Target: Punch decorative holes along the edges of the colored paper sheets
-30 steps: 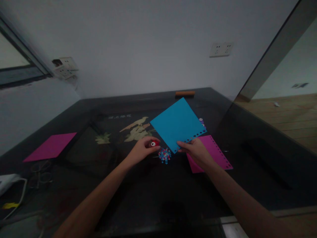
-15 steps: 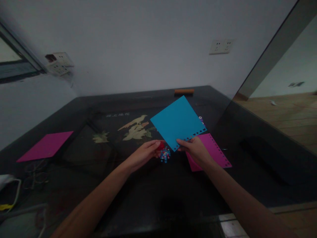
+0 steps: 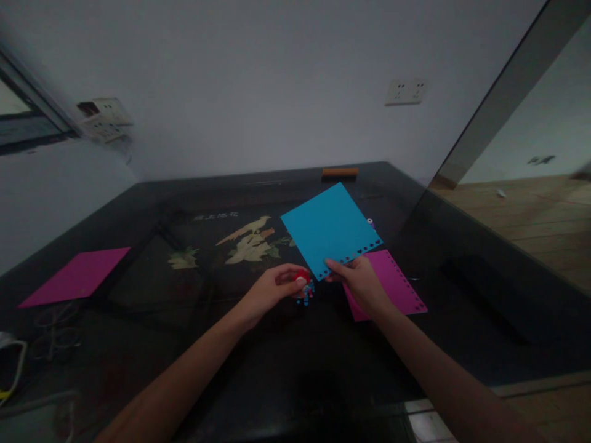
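My left hand (image 3: 272, 292) is closed round a small red paper punch (image 3: 302, 274), its thumb lying on the white part of it. Just below the punch, a little pile of blue and pink paper bits (image 3: 306, 295) lies on the dark table. Between the thumb and fingers of my right hand (image 3: 362, 280) is a blue sheet of paper (image 3: 330, 224), pinched by its near edge and held above the table. Small shaped holes run along that edge, and its left corner is close to the punch. Beneath my right hand lies a pink sheet (image 3: 394, 286) with holes down its right side.
Another pink sheet (image 3: 76, 277) lies at the table's left, with a coiled cable (image 3: 55, 335) near it. An orange-brown roll (image 3: 340, 173) sits at the back edge. A small purple and white object (image 3: 370, 223) is partly hidden behind the blue sheet.
My left hand has turned and lowered slightly, showing more of the punch and covering part of the paper bits. The blue sheet stays in my right hand, nearly unmoved. The view has shifted slightly.
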A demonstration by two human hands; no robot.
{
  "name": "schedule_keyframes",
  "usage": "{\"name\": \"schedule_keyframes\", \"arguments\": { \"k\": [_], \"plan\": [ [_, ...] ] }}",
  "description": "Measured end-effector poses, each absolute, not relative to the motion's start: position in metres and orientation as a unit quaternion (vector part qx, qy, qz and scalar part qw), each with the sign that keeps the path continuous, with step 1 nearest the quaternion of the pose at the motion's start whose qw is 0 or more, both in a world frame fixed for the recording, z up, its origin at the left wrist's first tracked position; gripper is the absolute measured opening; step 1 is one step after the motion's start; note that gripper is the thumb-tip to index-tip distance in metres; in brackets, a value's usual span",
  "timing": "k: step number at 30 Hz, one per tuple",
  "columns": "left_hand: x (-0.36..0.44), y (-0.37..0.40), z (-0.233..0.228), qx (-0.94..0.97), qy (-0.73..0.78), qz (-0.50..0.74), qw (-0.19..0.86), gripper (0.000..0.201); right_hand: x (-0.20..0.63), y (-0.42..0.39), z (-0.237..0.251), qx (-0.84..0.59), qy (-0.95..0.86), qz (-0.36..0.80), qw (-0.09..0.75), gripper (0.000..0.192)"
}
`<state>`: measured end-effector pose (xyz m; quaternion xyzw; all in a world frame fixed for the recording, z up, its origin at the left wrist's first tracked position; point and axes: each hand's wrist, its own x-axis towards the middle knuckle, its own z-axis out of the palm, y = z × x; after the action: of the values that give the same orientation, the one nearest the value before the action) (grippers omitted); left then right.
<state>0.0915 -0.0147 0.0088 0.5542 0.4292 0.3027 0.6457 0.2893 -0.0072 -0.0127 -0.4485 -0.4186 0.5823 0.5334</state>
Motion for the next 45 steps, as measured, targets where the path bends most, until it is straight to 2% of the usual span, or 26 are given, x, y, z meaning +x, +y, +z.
{"name": "schedule_keyframes", "arguments": {
  "k": [11,45],
  "plan": [
    [0.096,-0.019,0.013,0.533,0.428,0.309,0.661,0.035,0.287,-0.019,0.003,-0.519,-0.502,0.478,0.5,0.024],
    [0.101,-0.021,0.012,0.546,0.44,0.317,0.638,0.033,0.284,-0.022,0.002,-0.53,-0.559,0.399,0.497,0.021]
  ]
}}
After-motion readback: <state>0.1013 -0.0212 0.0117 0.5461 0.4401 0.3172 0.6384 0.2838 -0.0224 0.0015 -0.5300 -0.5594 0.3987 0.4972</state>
